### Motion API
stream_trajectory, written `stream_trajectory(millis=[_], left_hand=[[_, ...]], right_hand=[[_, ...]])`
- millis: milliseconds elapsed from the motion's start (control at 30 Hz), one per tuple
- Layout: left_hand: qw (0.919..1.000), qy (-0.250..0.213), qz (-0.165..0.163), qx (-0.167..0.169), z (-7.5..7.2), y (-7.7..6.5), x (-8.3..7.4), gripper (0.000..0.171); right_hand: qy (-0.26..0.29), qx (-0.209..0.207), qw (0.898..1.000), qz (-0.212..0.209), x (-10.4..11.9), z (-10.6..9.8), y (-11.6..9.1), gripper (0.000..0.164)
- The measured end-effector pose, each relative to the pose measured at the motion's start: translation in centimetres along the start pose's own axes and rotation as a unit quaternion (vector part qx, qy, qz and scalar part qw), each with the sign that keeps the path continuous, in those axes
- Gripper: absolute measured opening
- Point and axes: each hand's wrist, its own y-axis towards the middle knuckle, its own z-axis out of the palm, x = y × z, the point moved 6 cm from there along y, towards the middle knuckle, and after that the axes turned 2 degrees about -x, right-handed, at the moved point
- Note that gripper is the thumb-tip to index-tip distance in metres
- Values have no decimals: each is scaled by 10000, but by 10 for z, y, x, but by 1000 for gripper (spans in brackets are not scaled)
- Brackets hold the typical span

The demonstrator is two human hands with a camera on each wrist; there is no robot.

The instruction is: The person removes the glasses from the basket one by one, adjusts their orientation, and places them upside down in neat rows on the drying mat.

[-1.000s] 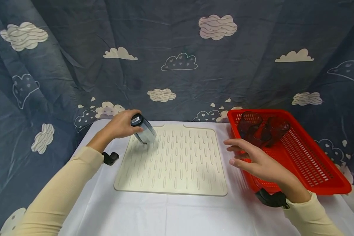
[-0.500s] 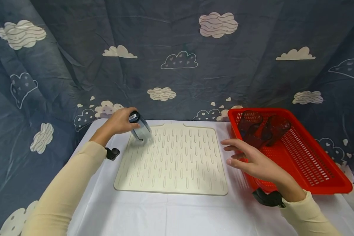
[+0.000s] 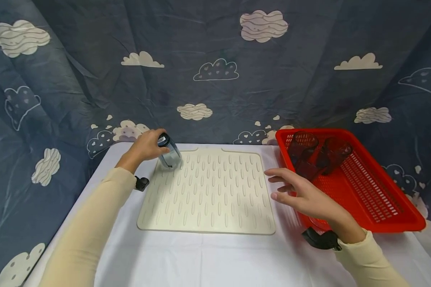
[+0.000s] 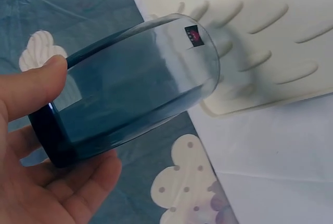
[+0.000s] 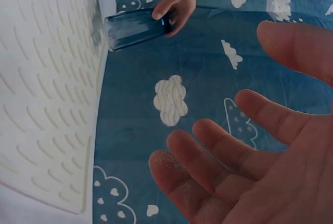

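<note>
Blue glass (image 3: pixel 172 154), tilted, left grip (image 3: pixel 148 146) holding its dark end (image 4: pixel 52 140), right grip (image 3: pixel 303 194) relaxed (fingers (image 5: pixel 203 160) apart)

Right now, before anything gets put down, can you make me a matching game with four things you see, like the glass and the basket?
Things:
1. blue glass
2. cream mat
3. red basket
4. right hand

Places and states:
A. has dark drinking glasses inside
B. holds nothing
C. gripped by the left hand
D. lies flat on the white cloth

Right pairs: 1-C, 2-D, 3-A, 4-B
</note>
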Motion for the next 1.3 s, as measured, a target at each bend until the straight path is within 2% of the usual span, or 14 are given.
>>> stream_trajectory(millis=[267, 500, 1133, 1300], left_hand=[[9997, 9, -250, -18, 8, 5, 10, 69], [9996, -47, -280, 5, 16, 9, 14, 68], [9994, -238, -241, -58, 26, 15, 7, 66], [9992, -289, -273, 14, 27, 16, 5, 67]], right_hand=[[16, 18, 10000, 23, -1, 0, 1, 55], [15, 23, 10000, 9, -3, 2, 2, 55], [110, 38, 9999, 108, -6, 5, 2, 54], [70, 29, 10000, 46, -5, 4, 2, 54]])
